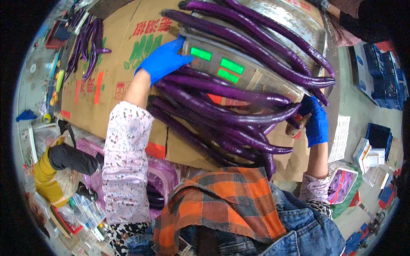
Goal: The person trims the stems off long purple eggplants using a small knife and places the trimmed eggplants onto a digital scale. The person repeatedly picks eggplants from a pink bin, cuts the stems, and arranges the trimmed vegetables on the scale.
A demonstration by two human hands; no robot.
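Observation:
A digital scale (230, 60) with lit green displays stands on a cardboard-covered table, several long purple eggplants (243, 41) lying across its metal pan. My left hand (165, 60), in a blue glove, is at the scale's left end, fingertips against its edge. My right hand (315, 123), gloved in blue too, is by the scale's right front corner; its fingers are partly hidden, so its hold is unclear. Between my hands and in front of the scale lies a pile of long eggplants (221, 118), their ends overlapping and pointing right.
More eggplants (89, 44) lie on the printed cardboard (125, 19) at the far left. A person in dark trousers (72, 158) is at the lower left. A plastic-lined container (160, 182) holds eggplants near my body. A white crate (339, 139) and blue crates (381, 73) are at right.

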